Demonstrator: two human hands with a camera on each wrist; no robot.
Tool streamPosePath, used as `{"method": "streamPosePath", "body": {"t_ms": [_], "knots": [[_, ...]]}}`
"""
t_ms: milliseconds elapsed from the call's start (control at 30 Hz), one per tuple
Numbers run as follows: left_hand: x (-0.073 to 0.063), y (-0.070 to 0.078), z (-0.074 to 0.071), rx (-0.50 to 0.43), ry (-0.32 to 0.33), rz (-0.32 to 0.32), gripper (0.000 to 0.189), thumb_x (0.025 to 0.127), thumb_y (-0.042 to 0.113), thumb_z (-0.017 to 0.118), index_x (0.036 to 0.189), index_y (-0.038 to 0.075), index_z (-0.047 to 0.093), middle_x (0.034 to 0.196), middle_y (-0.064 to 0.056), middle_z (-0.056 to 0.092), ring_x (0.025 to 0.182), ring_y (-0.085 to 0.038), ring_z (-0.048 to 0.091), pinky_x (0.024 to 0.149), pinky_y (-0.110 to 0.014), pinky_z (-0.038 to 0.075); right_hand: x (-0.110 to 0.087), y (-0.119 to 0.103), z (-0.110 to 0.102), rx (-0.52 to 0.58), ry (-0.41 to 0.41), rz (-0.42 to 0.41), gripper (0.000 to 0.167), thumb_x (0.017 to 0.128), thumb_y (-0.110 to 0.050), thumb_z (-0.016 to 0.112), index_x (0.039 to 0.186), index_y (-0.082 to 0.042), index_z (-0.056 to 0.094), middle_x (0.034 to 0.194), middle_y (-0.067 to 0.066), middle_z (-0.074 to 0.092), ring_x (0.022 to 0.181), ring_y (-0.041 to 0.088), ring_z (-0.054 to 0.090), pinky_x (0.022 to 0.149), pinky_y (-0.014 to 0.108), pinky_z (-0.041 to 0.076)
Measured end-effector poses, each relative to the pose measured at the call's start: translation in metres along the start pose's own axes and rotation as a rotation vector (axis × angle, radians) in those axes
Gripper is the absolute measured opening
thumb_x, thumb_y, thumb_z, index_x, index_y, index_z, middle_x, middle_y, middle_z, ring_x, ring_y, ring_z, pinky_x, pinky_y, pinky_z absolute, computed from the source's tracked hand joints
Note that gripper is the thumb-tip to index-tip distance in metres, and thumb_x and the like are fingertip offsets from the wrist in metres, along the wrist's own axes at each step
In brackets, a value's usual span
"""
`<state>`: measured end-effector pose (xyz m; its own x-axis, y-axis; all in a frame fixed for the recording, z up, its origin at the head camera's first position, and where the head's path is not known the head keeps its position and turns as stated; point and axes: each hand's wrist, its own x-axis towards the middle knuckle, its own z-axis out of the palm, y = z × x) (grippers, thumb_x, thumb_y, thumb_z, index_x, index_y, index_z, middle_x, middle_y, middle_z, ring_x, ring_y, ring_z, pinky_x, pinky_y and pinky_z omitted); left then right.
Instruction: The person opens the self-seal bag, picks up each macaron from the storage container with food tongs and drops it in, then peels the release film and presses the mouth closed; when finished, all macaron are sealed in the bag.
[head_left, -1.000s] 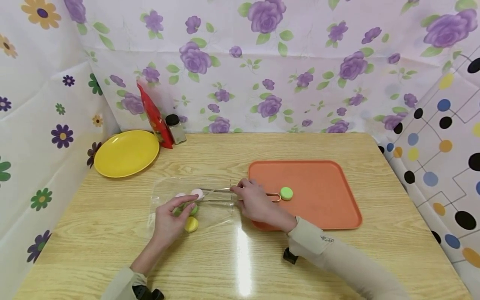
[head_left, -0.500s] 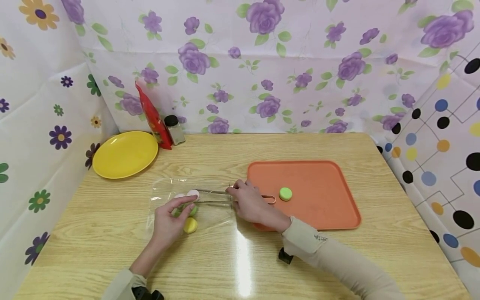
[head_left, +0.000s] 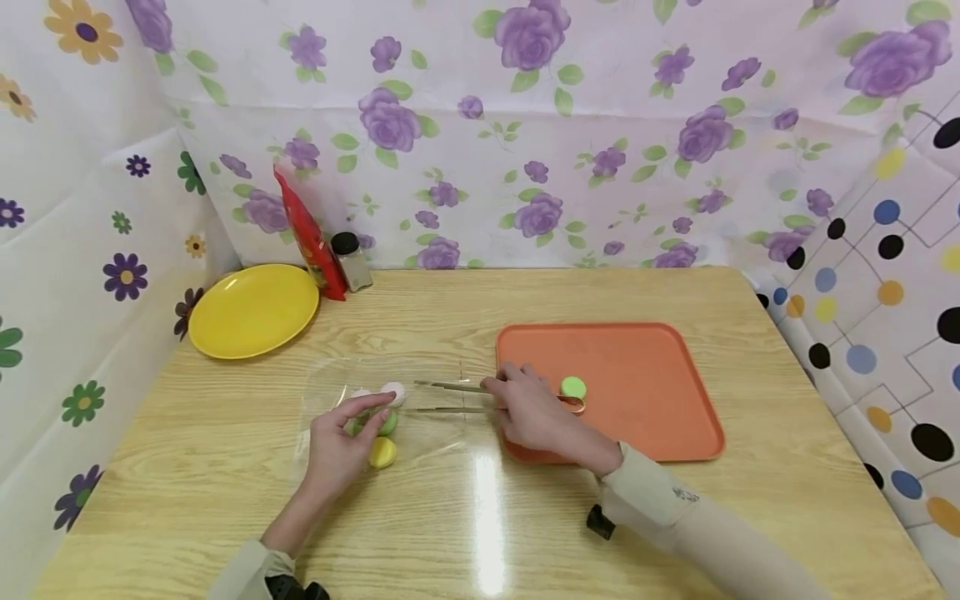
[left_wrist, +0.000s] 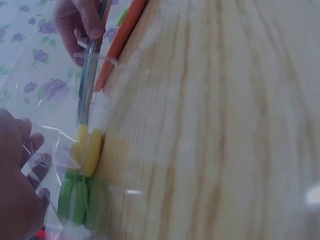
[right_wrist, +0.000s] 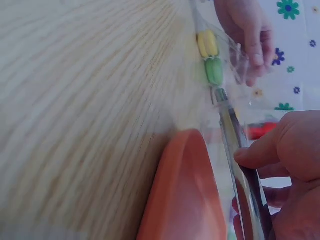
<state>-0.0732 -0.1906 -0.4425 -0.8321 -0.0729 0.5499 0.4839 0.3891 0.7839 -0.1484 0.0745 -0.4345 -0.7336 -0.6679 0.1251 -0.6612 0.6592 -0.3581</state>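
My left hand pinches the film of a clear plastic bag lying on the table, the film bunched at its fingers in the left wrist view. Inside the bag, a white macaron, green macarons and a yellow macaron sit close together, partly hidden by my left hand in the head view. My right hand grips metal tongs. Their two arms are spread, with tips inside the bag mouth, short of the white macaron and holding nothing. A light green macaron lies on the orange tray.
At the back left are a yellow plate, a red packet and a black-capped jar. The orange tray stands just right of the bag, beneath my right forearm. Patterned cloth walls the table's back and sides.
The tongs went slightly left to the white macaron, then drew back right with my right hand, their tips coming away from it. My left hand has kept its place at the bag.
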Motion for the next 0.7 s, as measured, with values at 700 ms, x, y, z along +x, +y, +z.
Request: {"method": "streamPosePath", "body": {"t_ms": [700], "knots": [[-0.005, -0.013, 0.000, -0.026, 0.001, 0.007, 0.028, 0.073, -0.029, 0.070, 0.095, -0.011, 0.071, 0.093, -0.029, 0.070, 0.095, -0.020, 0.070, 0.089, -0.017, 0.050, -0.140, 0.118, -0.053, -0.061, 0.250, -0.147, 0.074, 0.071, 0.019, 0.076, 0.138, -0.003, 0.057, 0.097, 0.009, 0.051, 0.079, 0.016, 0.042, 0.063, 0.031, 0.037]]}}
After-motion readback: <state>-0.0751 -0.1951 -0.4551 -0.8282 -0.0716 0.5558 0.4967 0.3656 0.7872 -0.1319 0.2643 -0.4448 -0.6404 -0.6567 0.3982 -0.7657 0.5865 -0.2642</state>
